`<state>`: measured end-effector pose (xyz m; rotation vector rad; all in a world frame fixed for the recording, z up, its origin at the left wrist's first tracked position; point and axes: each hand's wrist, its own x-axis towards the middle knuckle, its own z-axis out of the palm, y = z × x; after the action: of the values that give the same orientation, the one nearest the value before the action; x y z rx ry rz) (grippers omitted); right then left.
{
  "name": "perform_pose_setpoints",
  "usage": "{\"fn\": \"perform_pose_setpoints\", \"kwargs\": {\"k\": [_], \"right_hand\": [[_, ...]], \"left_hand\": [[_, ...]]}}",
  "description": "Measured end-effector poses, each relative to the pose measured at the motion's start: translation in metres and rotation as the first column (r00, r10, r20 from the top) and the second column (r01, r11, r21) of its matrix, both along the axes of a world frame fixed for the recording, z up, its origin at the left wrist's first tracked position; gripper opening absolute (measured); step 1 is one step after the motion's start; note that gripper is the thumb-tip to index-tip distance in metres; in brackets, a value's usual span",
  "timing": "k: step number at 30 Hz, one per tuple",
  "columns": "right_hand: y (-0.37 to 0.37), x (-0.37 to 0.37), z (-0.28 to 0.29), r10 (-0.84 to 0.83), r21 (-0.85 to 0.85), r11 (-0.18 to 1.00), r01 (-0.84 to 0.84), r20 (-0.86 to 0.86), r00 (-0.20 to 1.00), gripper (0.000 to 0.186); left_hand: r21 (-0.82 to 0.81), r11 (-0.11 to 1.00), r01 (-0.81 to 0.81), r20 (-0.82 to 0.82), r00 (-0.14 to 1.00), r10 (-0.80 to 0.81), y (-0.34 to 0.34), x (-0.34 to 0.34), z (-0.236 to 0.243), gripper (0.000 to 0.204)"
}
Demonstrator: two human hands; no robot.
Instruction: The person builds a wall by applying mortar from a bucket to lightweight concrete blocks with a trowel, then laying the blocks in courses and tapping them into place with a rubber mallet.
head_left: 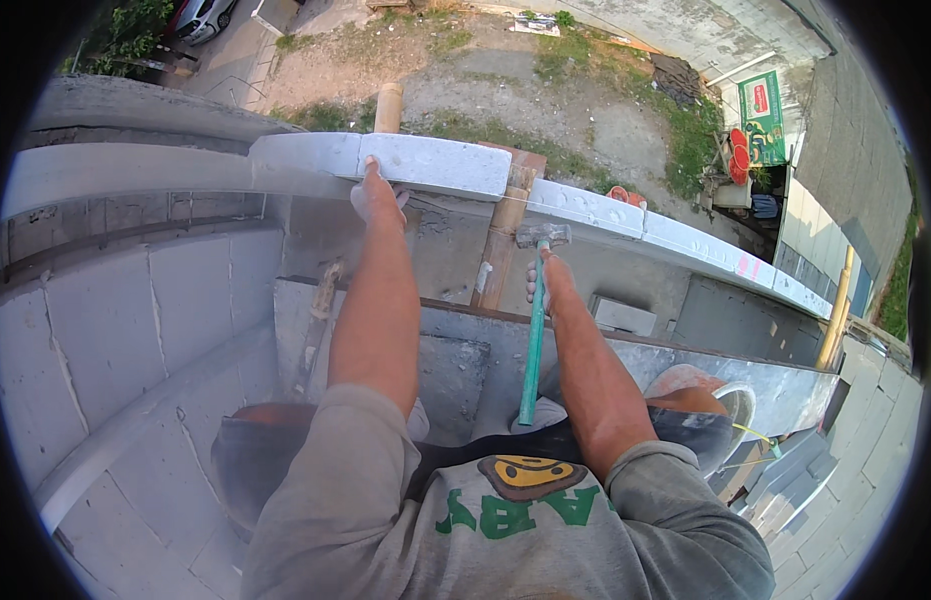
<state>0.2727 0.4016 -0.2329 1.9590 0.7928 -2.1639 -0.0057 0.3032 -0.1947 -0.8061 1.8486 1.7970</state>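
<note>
My left hand (377,192) is at the near side of a long white block (440,165) on top of the wall. One digit lies on the block's upper face, and the others curl at its near edge, partly hidden. My right hand (547,280) is wrapped around the handle of a hammer (534,340), close beneath its metal head. The green handle hangs down toward my body. The hammer head is just short of the row of white blocks (585,208) to the right, apart from them. Pale glove material shows on the fingers of both hands.
A wooden post (503,235) stands against the wall between the blocks. A metal-edged plank (685,365) crosses below my arms, with a white bucket (740,405) at its right. A loose grey block (625,317) lies beyond the plank. Far below the wall is a dirt yard (495,85).
</note>
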Motion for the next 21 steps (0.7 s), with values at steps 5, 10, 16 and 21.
{"fn": "perform_pose_setpoints", "kwargs": {"k": [5,10,16,21], "right_hand": [[-0.001,0.003,-0.008,-0.017,-0.013,1.0,0.017,0.007,1.0,0.043],[0.001,0.006,-0.014,-0.038,-0.034,0.999,0.038,0.011,0.999,0.042],[-0.001,0.002,-0.013,-0.01,-0.035,0.999,0.011,0.033,0.999,0.042],[0.004,0.005,-0.018,-0.01,-0.037,0.999,0.012,0.046,0.999,0.042]], "left_hand": [[0.028,0.999,-0.031,0.0,1.0,0.031,-0.002,0.003,-0.003,0.061],[0.024,1.0,-0.018,-0.003,1.0,0.018,-0.004,0.0,-0.009,0.062],[-0.002,1.0,0.014,-0.012,1.0,-0.014,-0.01,-0.004,-0.012,0.063],[-0.018,1.0,0.02,-0.013,1.0,-0.021,-0.004,0.001,-0.011,0.065]]}}
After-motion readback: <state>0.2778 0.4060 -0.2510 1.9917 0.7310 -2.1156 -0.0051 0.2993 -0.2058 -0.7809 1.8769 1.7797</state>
